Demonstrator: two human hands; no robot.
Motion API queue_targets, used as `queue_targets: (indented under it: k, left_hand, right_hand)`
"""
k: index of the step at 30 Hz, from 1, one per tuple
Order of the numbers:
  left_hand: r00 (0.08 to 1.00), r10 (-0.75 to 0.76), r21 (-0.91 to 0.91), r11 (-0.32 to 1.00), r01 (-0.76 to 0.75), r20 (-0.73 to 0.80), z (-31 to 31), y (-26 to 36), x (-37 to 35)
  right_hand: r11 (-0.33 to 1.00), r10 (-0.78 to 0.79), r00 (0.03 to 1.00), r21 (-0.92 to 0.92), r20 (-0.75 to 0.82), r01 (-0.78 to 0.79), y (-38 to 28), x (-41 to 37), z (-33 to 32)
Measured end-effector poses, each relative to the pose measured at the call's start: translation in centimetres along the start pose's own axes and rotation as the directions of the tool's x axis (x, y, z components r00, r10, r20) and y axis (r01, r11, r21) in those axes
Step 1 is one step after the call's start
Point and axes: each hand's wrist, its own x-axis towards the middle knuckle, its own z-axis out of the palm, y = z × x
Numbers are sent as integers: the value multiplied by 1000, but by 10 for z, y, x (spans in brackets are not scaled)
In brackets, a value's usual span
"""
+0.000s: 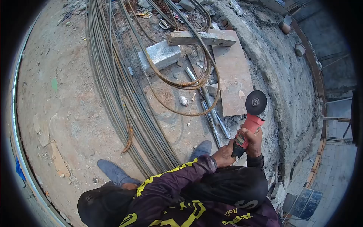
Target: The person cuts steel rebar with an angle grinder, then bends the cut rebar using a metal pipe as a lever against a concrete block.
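A red and black angle grinder point(251, 124) is held in front of my right knee, its dark round disc point(256, 101) pointing away from me. My right hand point(255, 143) wraps around the red body. Lower down, my left hand point(224, 155) closes on the black rear end of the tool; some of its fingers are hidden. The disc touches nothing that I can see and is over the grey rubble beside a flat board point(235, 83). Metal pipes point(217, 119) lie on the ground just left of the grinder.
A long bundle of rebar point(124, 94) runs past my feet, with bent loops point(189, 87) arching right. A pale block point(160, 55) and a wooden plank point(202, 38) lie beyond. A rough concrete ledge point(289, 87) rises on the right, with a bucket point(300, 49) near its edge.
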Motion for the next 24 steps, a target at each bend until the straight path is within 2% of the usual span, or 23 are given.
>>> queue_targets:
  k: [2, 3, 5, 6, 7, 8, 9, 10, 11, 12, 13, 14, 17, 18, 21, 22, 24]
  left_hand:
    - [998, 38, 10, 999, -38, -59, -2, -8, -7]
    - [966, 257, 95, 962, -255, -16, 4, 3, 24]
    - [887, 458, 332, 829, -450, 59, -25, -15, 7]
    - [941, 300, 287, 897, -335, 159, -59, 2, -14]
    - [951, 152, 246, 944, -220, 269, -99, 30, -36]
    - [960, 139, 54, 986, -156, 241, -132, 39, -52]
    - [993, 95, -159, 984, -82, 74, -160, 41, -74]
    - [975, 151, -306, 932, -196, -163, -188, 31, -89]
    - [837, 113, -325, 887, -328, -535, -207, 30, -106]
    - [533, 57, -246, 843, -479, -844, -221, 20, -105]
    - [244, -29, -143, 874, -464, -969, -239, -4, -101]
    - [-75, -95, -56, 908, -414, -993, -251, -26, -94]
    - [-133, -250, -189, 915, -358, -959, -253, -44, -75]
    - [-18, -294, -270, 900, -341, -956, -260, -65, -65]
    - [72, -349, -334, 785, -522, -934, -258, -74, -33]
    - [122, -350, -356, 749, -558, -929, -246, -42, -38]
    - [147, -362, -366, 672, -644, -921, -248, -28, -37]
  right_hand:
    - [1000, 6, 999, -27, 34, -5, 2, 2, 7]
    - [983, -18, 999, -183, 26, 23, -26, 11, -17]
    - [957, 36, 997, -290, 74, -13, -27, 12, -18]
    - [935, 100, 991, -348, 84, -65, -28, 11, -21]
    - [919, 134, 986, -384, 98, -87, -35, 9, -22]
    - [901, 168, 980, -420, 110, -107, -42, 6, -23]
    - [882, 198, 973, -454, 122, -122, -46, 6, -24]
    - [855, 182, 969, -513, 165, -73, -46, 7, -28]
    - [833, 207, 960, -549, 189, -71, -48, 8, -27]
    - [808, 232, 949, -585, 213, -66, -50, 8, -24]
    - [783, 256, 937, -619, 237, -58, -52, 10, -22]
    - [758, 271, 927, -651, 259, -40, -47, 13, -24]
    - [736, 277, 914, -677, 297, -3, -47, 13, -11]
    - [706, 346, 894, -706, 286, -48, -48, 13, -7]
    - [703, 339, 891, -711, 302, -27, -41, 13, -2]
    - [693, 340, 892, -720, 297, -24, -41, 14, 0]
    - [689, 328, 898, -725, 292, -16, -43, 16, 3]
